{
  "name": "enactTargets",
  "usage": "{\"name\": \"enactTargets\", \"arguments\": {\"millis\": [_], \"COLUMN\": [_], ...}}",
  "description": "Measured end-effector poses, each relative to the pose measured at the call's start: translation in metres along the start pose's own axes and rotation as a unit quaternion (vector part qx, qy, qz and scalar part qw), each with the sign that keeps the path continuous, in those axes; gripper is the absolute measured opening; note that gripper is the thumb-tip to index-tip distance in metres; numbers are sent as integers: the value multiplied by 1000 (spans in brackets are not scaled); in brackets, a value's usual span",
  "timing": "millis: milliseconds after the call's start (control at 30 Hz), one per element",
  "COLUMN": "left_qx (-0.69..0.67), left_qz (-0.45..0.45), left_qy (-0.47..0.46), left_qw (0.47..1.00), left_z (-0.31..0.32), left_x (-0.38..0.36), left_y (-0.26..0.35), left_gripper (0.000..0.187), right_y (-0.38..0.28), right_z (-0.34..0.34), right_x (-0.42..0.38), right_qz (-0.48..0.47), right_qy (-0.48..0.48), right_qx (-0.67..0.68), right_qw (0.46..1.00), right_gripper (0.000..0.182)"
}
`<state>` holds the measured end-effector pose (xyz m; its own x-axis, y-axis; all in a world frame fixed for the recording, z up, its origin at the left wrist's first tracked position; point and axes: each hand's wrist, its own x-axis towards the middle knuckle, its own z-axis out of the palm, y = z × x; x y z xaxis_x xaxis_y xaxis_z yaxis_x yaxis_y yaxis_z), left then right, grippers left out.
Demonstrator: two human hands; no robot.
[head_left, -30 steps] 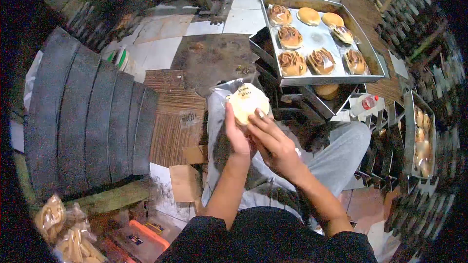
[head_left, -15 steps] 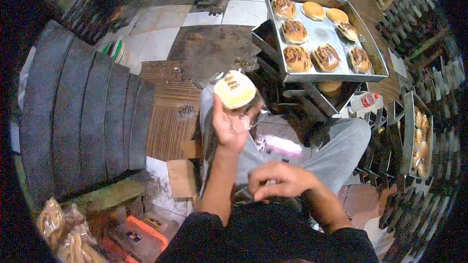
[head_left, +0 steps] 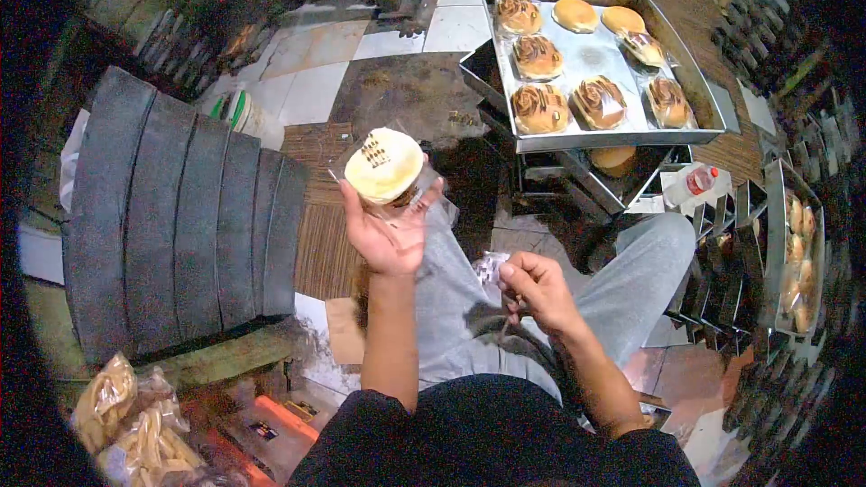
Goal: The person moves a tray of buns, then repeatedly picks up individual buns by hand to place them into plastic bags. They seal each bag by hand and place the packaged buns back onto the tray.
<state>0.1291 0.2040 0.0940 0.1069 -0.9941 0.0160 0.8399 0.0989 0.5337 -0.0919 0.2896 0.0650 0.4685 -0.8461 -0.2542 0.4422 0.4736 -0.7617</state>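
Observation:
My left hand is raised in front of me, its fingers curled round a pale round bun in a clear plastic wrapper. Dark printed marks show on the bun's upper face. Over my lap, my right hand pinches a crumpled, whitish plastic piece with dark print between thumb and fingers. What exactly this piece is I cannot make out. Ahead on the right, a metal tray holds several buns, most with brown swirls and wrapped in clear plastic.
More dark trays are stacked under the bun tray. A plastic bottle with a red cap lies beside them. At far right another tray holds wrapped bread. Dark upright panels stand left, with bagged food below.
My left hand has moved slightly left with the bun. My right hand has risen from near my body and now pinches the printed plastic piece. The view has shifted a little.

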Motion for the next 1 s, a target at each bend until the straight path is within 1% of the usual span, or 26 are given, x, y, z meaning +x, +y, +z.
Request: {"name": "enactTargets", "arguments": {"millis": [33, 67, 100, 133, 200, 233, 267, 333, 367, 400, 433, 467, 500, 533, 567, 600, 633, 667, 700, 733, 800, 867, 900, 933, 967, 1000], "left_qx": [-7, -14, -38, -49, -123, -22, 4, 94, 91, 104, 84, 64, 1, 19, 5, -9, -11, -8, -2, 37, 115, 159, 194, 188, 414, 612], "left_qz": [-6, -14, -46, -52, -182, -113, -108, -61, -72, -44, -45, -47, -39, -51, -43, -36, -35, -61, -89, -95, -132, -226, -248, -244, -330, -393], "left_qy": [-7, -14, -58, -33, -124, -39, -9, -2, 29, 26, 50, 74, 127, 71, 57, 45, 48, 27, 6, 17, 6, 4, 8, 15, 56, 90], "left_qw": [1000, 1000, 997, 997, 968, 993, 994, 994, 993, 993, 994, 994, 991, 996, 997, 998, 998, 998, 996, 995, 985, 961, 949, 951, 847, 681], "left_z": [5, 10, 13, 35, 35, 42, 46, 45, 49, 42, 35, 27, 25, 11, -2, 2, 3, 3, 5, 14, -2, -9, -27, -33, -36, -36], "left_x": [-1, -2, -4, -10, -17, -17, -17, -21, -26, -24, -16, -3, 10, 21, 24, 22, 17, 8, -2, -19, -58, -87, -91, -87, -79, -73], "left_y": [-3, -7, -18, -30, -43, -58, -63, -62, -61, -61, -56, -46, -37, -20, -12, -5, -3, -1, 1, -1, -11, -2, 9, 25, 43, 54], "left_gripper": [72, 72, 74, 69, 66, 62, 58, 57, 57, 59, 58, 57, 58, 58, 58, 58, 58, 58, 58, 63, 67, 72, 64, 64, 57, 49], "right_y": [-5, -11, -19, -30, -46, -33, -26, -29, -34, -41, -46, -46, -49, -52, -55, -43, -36, -32, -41, -52, -43, -14, -1, 14, 29, 31], "right_z": [3, 8, 15, 24, 43, 46, 45, 38, 35, 32, 30, 29, 30, 28, 14, -2, -3, -1, 13, 24, 24, 22, 19, 12, 5, 8], "right_x": [0, 0, 0, 3, 10, 20, 19, 7, 0, -11, -21, -32, -38, -40, -40, -34, -22, -10, -2, 4, 21, 39, 51, 61, 72, 80], "right_qz": [-59, -115, -135, -136, -246, -274, -264, -257, -259, -240, -217, -222, -228, -232, -45, -43, -171, -285, -294, -303, -389, -397, -375, -370, -305, -241], "right_qy": [45, 92, 109, 114, 104, 95, 101, 64, 65, -30, -126, -188, -274, -358, -389, -299, -118, 72, 120, 167, 96, 81, 98, 90, 126, 162], "right_qx": [-131, -259, -270, -266, -363, -370, -377, -444, -443, -427, -406, -372, -307, -238, -193, -210, -408, -569, -508, -445, -485, -457, -449, -452, -400, -343], "right_qw": [989, 955, 947, 947, 892, 883, 882, 856, 856, 871, 879, 881, 882, 873, 900, 930, 889, 768, 800, 826, 777, 792, 805, 806, 855, 894], "right_gripper": [26, 24, 24, 24, 24, 23, 18, 12, 12, 13, 15, 16, 17, 18, 16, 18, 22, 28, 37, 46, 42, 28, 23, 23, 22, 20]}}
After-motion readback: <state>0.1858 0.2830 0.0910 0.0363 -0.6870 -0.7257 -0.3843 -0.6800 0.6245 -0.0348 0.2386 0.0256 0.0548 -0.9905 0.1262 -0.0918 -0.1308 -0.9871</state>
